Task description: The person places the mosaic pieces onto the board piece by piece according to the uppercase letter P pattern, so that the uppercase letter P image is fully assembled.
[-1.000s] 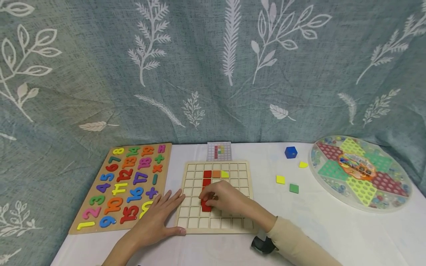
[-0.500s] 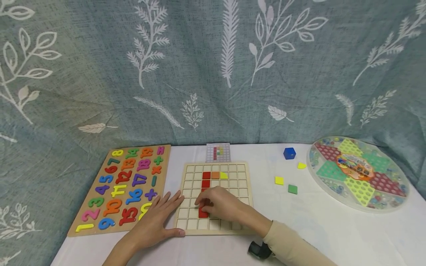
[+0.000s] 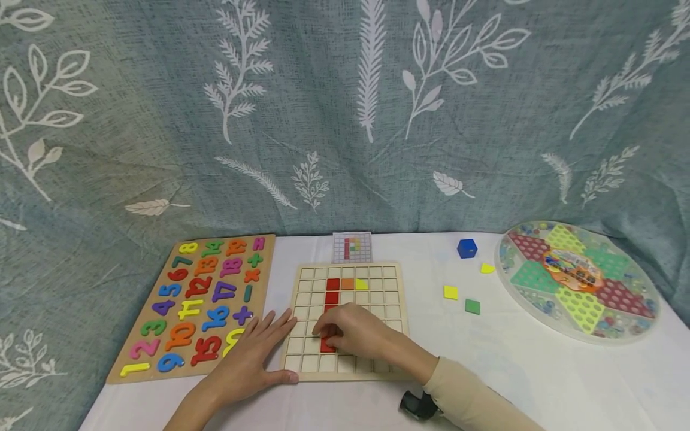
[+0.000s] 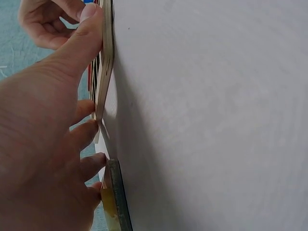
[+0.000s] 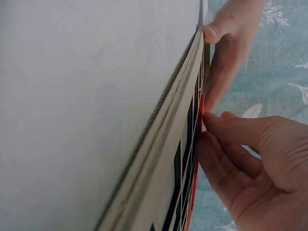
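Under the right hand, pinching a red tile, lies the gridded board; leftward, the left hand, fingers apart, touches the board's edge.

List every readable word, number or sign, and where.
On the number board:
"1 2 3 4 5 6 7 8"
"9 10 11 12 13 14"
"15 16 17 18 19"
"+ - × + ="
Yellow numeral: partly hidden by left hand.
Label on round game: too blurred.

Room to pass lies between grid board and round tray, broken by loose tiles and cube.
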The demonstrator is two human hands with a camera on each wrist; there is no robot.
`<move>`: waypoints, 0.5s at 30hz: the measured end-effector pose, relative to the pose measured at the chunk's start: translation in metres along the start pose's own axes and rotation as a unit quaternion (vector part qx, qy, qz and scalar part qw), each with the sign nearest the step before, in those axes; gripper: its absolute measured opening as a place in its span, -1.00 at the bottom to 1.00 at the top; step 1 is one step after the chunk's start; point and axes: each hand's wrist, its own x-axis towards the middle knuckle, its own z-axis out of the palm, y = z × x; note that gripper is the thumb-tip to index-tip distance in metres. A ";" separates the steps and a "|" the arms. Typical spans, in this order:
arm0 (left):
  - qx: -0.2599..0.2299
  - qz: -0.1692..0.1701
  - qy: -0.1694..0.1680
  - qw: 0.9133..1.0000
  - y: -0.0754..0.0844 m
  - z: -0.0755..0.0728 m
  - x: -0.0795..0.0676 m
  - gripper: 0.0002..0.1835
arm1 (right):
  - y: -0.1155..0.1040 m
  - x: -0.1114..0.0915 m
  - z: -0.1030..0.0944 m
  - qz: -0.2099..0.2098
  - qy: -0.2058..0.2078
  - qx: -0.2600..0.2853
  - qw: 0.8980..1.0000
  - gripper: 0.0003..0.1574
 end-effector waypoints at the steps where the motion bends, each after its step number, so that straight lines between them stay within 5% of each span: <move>1: 0.000 0.000 -0.001 1.000 0.000 0.000 0.000 0.07 | 0.000 0.000 0.000 0.000 -0.002 0.001 1.000 -0.78; 15: 0.006 -0.008 -0.003 1.000 0.002 -0.002 0.001 0.08 | 0.016 -0.023 -0.025 0.003 0.021 0.029 0.999 -0.79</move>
